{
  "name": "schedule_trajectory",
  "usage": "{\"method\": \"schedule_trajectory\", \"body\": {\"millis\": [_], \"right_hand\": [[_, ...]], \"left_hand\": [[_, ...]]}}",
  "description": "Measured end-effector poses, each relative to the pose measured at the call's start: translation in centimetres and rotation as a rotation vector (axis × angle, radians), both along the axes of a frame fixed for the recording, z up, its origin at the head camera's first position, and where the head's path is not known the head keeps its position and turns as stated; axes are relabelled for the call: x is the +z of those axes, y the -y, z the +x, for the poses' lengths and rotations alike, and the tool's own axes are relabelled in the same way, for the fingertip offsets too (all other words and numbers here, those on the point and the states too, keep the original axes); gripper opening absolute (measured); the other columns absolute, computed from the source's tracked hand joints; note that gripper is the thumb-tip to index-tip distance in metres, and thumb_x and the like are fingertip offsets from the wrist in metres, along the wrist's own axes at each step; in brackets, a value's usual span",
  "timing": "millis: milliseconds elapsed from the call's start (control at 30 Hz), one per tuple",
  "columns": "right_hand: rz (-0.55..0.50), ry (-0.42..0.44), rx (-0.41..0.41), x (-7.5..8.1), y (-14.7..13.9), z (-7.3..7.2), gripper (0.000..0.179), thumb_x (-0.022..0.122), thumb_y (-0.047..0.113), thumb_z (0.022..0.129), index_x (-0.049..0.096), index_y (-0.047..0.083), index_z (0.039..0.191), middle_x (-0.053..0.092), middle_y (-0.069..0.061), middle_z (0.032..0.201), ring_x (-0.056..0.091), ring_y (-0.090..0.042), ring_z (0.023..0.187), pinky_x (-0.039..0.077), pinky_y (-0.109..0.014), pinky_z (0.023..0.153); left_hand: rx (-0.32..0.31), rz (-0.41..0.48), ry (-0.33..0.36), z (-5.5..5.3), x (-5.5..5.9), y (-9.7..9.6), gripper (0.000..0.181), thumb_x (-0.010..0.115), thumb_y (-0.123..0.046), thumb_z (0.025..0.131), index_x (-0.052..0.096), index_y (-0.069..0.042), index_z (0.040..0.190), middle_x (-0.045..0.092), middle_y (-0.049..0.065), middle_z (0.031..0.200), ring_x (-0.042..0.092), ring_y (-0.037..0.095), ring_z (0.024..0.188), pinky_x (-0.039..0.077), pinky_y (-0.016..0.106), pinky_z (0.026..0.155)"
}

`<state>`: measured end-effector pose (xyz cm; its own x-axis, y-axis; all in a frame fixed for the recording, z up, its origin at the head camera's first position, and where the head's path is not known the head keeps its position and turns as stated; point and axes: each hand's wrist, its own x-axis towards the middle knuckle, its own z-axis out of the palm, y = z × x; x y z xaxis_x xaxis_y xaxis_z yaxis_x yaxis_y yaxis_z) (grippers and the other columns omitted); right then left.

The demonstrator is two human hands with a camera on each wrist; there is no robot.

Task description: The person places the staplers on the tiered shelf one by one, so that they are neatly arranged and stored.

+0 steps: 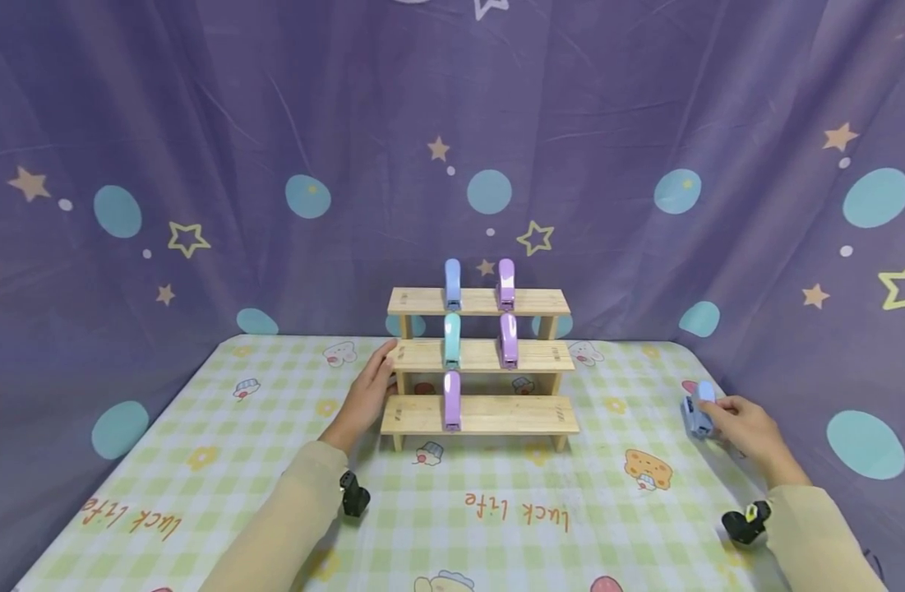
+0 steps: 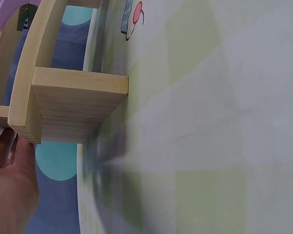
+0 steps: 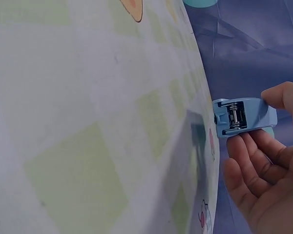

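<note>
At the right side of the table my right hand (image 1: pixel 748 432) pinches a light blue stapler (image 3: pixel 256 113) between thumb and fingers. The right wrist view shows its metal spring parts facing the camera; whether it touches the cloth I cannot tell. My left hand (image 1: pixel 365 399) touches the left end of a three-tier wooden shelf (image 1: pixel 415 418), its fingers fairly straight in the left wrist view. On the top tier stand a blue stapler (image 1: pixel 453 284) and a purple stapler (image 1: pixel 506 284). The middle tier bears a teal stapler (image 1: pixel 452 339) and a purple stapler (image 1: pixel 508 339). Another purple stapler (image 1: pixel 452 400) stands left of centre on the bottom tier.
A green-and-white checked cloth (image 1: pixel 526 551) with printed cartoons covers the table. Behind and at both sides hangs a purple curtain (image 1: pixel 393 99) with stars and dots. Each wrist carries a small black device, one at the left cuff (image 1: pixel 353 495), the other at the right (image 1: pixel 745 524).
</note>
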<state>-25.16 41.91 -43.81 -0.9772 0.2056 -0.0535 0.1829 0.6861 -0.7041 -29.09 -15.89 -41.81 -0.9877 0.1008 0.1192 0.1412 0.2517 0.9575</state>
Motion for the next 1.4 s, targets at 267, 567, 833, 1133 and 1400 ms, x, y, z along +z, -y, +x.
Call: {"method": "schedule_trajectory", "body": {"millis": [267, 567, 833, 1133, 1400], "right_hand": [[0.017, -0.022, 0.004, 0.8, 0.7, 0.1, 0.071, 0.052, 0.062, 0.097, 0.052, -0.003, 0.126, 0.063, -0.019, 0.106, 0.060, -0.024, 0.084, 0.050, -0.038, 0.054], [0.038, -0.083, 0.062, 2.1, 2.4, 0.2, 0.065, 0.051, 0.056, 0.100, 0.054, -0.004, 0.123, 0.060, -0.028, 0.122, 0.068, -0.030, 0.090, 0.051, -0.031, 0.070], [0.018, -0.114, 0.124, 3.1, 4.5, -0.1, 0.057, 0.055, 0.050, 0.101, 0.058, -0.003, 0.119, 0.066, -0.024, 0.115, 0.067, -0.021, 0.086, 0.057, -0.036, 0.075], [0.027, -0.144, 0.217, 4.3, 7.6, 0.2, 0.050, 0.059, 0.048, 0.100, 0.059, 0.000, 0.113, 0.069, -0.011, 0.102, 0.069, -0.029, 0.087, 0.056, -0.035, 0.075], [0.041, -0.167, 0.289, 4.7, 10.0, 0.0, 0.046, 0.060, 0.052, 0.098, 0.058, 0.006, 0.107, 0.068, -0.004, 0.089, 0.067, -0.027, 0.084, 0.051, -0.036, 0.072]], "left_hand": [[0.012, -0.018, -0.030, -0.7, -1.0, 0.3, 0.052, 0.031, -0.043, 0.111, 0.025, -0.030, 0.160, 0.028, 0.013, 0.162, 0.039, 0.037, 0.141, 0.040, 0.050, 0.111], [-0.010, 0.006, 0.008, -0.1, 0.1, 0.1, 0.051, 0.031, -0.034, 0.112, 0.023, -0.024, 0.161, 0.025, 0.015, 0.162, 0.036, 0.038, 0.142, 0.039, 0.051, 0.111], [-0.016, -0.019, 0.014, 1.8, 2.7, -0.4, 0.051, 0.030, -0.026, 0.113, 0.021, -0.017, 0.162, 0.025, 0.018, 0.162, 0.036, 0.039, 0.141, 0.040, 0.050, 0.111], [-0.029, 0.020, -0.002, 0.1, 0.3, 0.1, 0.052, 0.030, -0.032, 0.112, 0.021, -0.021, 0.162, 0.023, 0.017, 0.163, 0.033, 0.038, 0.143, 0.037, 0.051, 0.112], [-0.011, 0.006, -0.047, -0.8, -1.2, 0.3, 0.052, 0.032, -0.041, 0.111, 0.025, -0.028, 0.160, 0.027, 0.013, 0.162, 0.038, 0.036, 0.141, 0.041, 0.049, 0.110]]}}
